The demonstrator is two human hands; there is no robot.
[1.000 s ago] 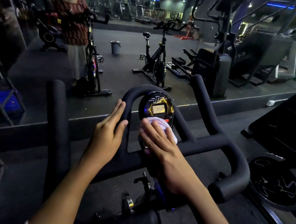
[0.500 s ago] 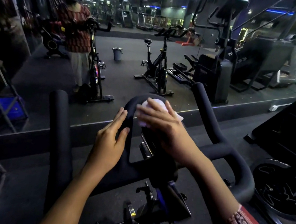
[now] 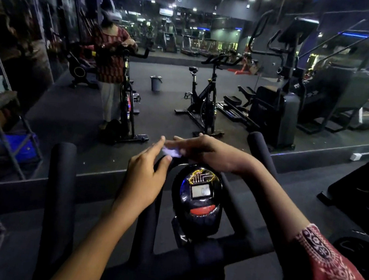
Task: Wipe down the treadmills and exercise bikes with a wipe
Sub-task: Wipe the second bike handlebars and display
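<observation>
The round console (image 3: 198,197) is filling most of the handlebar loop (image 3: 149,228), leaving narrow gaps open on either side. Wider room is lying between the loop and the left horn (image 3: 58,192), though a forearm (image 3: 94,246) is crossing it.

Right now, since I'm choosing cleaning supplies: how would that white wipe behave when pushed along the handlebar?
Probably floppy: the wipe looks bunched under the right hand, not flat. Likely light, since fingers alone seem to move it. It may drag on the matte handlebar rather than slide; blur hides detail.

One left hand (image 3: 144,182), one right hand (image 3: 210,153), one wipe (image 3: 171,153), one console (image 3: 199,195), one bucket (image 3: 155,83)
</observation>
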